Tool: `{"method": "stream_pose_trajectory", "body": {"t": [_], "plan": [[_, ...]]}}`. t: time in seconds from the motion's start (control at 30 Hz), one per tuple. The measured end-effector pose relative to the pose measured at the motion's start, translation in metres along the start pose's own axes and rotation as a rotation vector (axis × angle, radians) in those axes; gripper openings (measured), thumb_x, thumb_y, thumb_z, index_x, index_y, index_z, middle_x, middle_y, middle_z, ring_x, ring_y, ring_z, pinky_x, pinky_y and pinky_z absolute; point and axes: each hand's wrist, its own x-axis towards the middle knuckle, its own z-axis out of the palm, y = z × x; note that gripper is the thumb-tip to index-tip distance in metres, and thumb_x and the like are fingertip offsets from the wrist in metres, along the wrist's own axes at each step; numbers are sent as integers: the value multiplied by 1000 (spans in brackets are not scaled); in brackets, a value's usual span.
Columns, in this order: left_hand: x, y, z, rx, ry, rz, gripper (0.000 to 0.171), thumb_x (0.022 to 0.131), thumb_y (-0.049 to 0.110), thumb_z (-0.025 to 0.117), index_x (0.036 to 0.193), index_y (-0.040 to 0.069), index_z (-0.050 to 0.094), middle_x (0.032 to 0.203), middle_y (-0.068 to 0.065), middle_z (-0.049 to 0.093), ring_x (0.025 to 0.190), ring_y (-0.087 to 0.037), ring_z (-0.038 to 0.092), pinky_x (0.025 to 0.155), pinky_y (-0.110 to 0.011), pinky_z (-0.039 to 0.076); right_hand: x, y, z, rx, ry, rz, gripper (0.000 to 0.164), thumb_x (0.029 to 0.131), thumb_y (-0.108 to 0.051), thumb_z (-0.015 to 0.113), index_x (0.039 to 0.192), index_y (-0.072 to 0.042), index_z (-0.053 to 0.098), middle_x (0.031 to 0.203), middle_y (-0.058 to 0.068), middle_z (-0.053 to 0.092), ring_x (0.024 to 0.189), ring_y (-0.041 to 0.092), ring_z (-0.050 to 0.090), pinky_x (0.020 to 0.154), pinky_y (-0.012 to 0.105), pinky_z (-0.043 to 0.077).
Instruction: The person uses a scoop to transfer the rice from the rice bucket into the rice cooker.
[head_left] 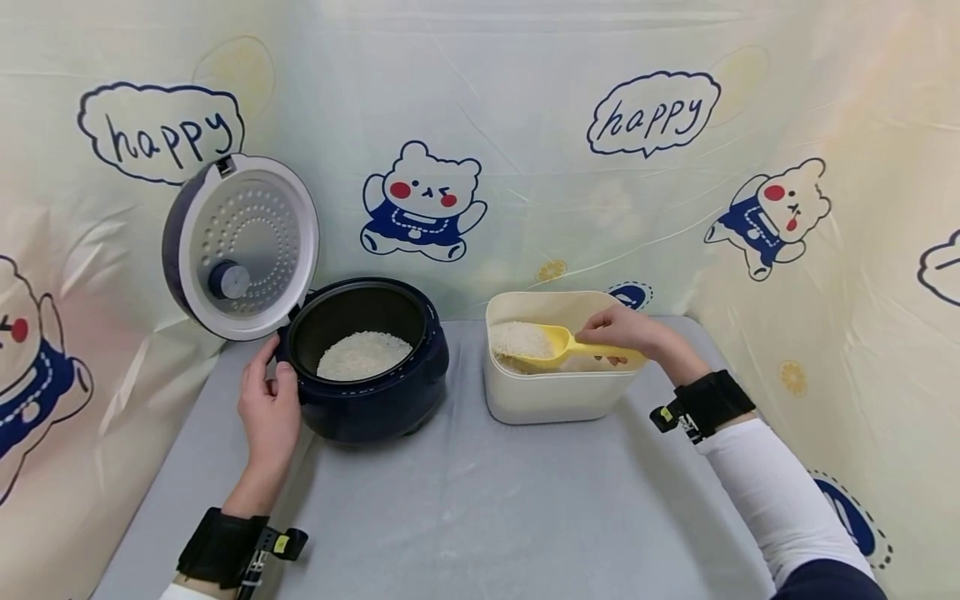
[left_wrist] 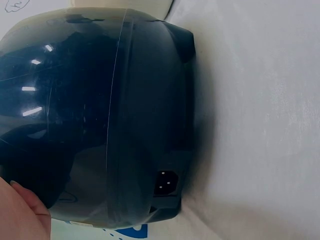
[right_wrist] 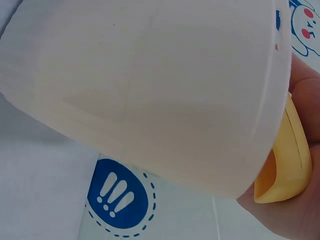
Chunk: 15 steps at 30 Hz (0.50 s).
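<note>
My right hand [head_left: 626, 329] grips the handle of a yellow scoop [head_left: 557, 346] over the cream container [head_left: 555, 400]. White rice [head_left: 520, 338] fills the scoop's bowl, which lies within the container's rim. The right wrist view shows the hollow end of the scoop handle [right_wrist: 296, 165] beside the container wall [right_wrist: 150, 75]. At the left, a dark blue rice cooker [head_left: 367, 412] stands with its lid up and white rice [head_left: 365, 354] in its pot. My left hand [head_left: 272, 408] touches the cooker's left side near the hinge, fingers extended.
The cooker's raised lid [head_left: 258, 225] leans back at the left, above my left hand. A power socket [left_wrist: 166, 183] shows low on the cooker's body. Behind the grey-covered table [head_left: 465, 500] hangs a sheet [head_left: 525, 208] printed with bears.
</note>
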Motion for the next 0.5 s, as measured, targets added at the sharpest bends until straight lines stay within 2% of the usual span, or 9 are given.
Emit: {"method": "stream_pose_trajectory", "body": {"t": [0.27, 0.5], "plan": [[-1, -1, -1, -1, -6, -7, 45, 107, 17, 47, 151, 16, 57, 110, 10, 46, 68, -2, 38, 68, -22, 32, -8, 2, -5, 15, 18, 1, 37, 104, -32, 65, 123, 0, 70, 91, 8, 63, 67, 20, 57, 61, 28, 49], [0, -2, 0, 3, 1, -7, 45, 107, 17, 48, 151, 17, 57, 109, 10, 45, 66, -2, 37, 67, -21, 32, -19, 6, -9, 41, 40, 14, 43, 103, -36, 65, 127, 0, 67, 92, 7, 64, 67, 19, 58, 61, 29, 50]]}}
